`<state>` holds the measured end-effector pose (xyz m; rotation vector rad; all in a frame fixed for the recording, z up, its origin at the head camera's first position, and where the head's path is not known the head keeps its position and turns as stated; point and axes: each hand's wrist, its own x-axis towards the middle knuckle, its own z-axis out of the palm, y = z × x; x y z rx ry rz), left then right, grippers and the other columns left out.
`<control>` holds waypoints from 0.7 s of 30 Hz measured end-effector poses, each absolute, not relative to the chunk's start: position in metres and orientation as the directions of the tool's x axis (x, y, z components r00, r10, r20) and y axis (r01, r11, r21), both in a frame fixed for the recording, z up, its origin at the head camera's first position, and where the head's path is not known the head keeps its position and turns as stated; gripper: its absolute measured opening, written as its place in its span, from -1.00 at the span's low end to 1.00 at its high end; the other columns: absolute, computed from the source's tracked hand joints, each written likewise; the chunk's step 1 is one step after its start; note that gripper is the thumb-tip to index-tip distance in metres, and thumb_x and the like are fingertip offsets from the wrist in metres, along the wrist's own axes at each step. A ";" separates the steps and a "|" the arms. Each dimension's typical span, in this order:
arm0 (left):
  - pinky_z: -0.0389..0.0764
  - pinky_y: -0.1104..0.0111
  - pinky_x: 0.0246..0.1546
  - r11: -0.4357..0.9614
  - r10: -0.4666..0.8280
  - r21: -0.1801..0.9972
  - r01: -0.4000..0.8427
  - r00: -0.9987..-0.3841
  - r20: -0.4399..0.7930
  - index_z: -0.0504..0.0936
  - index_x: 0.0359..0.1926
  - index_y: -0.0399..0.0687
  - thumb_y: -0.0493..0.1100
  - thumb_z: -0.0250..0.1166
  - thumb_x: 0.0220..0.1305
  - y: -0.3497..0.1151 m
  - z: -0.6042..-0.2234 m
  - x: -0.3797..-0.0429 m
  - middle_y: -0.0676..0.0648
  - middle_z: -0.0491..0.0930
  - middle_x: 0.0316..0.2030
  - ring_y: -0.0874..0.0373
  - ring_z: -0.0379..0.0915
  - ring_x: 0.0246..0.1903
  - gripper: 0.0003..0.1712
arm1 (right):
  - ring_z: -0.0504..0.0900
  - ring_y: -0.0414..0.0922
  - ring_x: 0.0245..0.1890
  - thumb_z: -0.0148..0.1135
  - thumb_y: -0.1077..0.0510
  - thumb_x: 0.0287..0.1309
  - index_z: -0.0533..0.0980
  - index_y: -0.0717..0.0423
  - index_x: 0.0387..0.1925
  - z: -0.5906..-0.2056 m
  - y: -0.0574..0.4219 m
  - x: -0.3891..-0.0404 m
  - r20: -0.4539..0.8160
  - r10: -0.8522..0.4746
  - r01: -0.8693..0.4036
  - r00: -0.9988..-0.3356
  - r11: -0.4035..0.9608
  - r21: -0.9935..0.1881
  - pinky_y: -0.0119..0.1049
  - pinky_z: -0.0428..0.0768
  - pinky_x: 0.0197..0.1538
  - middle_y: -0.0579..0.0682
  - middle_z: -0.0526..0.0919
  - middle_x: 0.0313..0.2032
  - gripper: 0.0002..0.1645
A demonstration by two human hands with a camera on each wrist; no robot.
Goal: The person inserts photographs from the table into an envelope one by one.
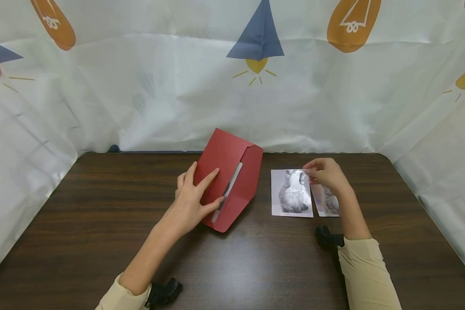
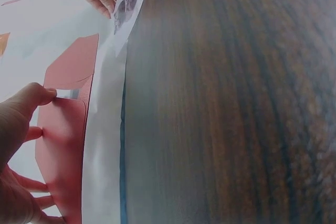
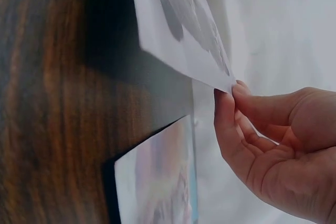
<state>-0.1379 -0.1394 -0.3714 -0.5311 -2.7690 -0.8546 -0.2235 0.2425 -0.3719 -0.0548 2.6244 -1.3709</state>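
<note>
My left hand (image 1: 190,204) rests with spread fingers on a red paper envelope (image 1: 217,157), its thumb at the slot beside the flap. Inside that slot shows a strip of pale paper or card (image 1: 232,183). To the right, my right hand (image 1: 327,174) pinches a white photo card (image 1: 294,193) by one corner between thumb and fingertips. A grey animal picture covers much of the card. Seen from the right wrist, the card is tilted up off the dark wooden table. A second photo card (image 3: 157,182) lies below the right hand, partly hidden by the wrist in the head view.
The dark brown wooden table (image 1: 81,232) has rounded far corners. Behind it hangs a white curtain (image 1: 170,86) printed with lamps and bulbs, which also runs along both sides. A black wrist camera (image 1: 164,292) is strapped to the left wrist, another (image 1: 327,237) to the right.
</note>
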 end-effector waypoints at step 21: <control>0.55 -0.32 0.13 0.779 0.264 0.505 0.371 -0.925 0.273 0.42 0.53 -0.03 -0.15 0.50 0.31 -0.142 -0.371 -0.140 -0.44 0.02 0.56 -0.44 0.03 0.42 -0.19 | 0.68 -0.15 -0.29 0.16 0.27 0.54 0.50 0.53 0.17 -0.362 0.241 -0.221 -0.150 -0.126 0.056 -0.981 0.554 -0.830 -0.33 0.75 -0.15 0.19 0.66 -0.12 -0.63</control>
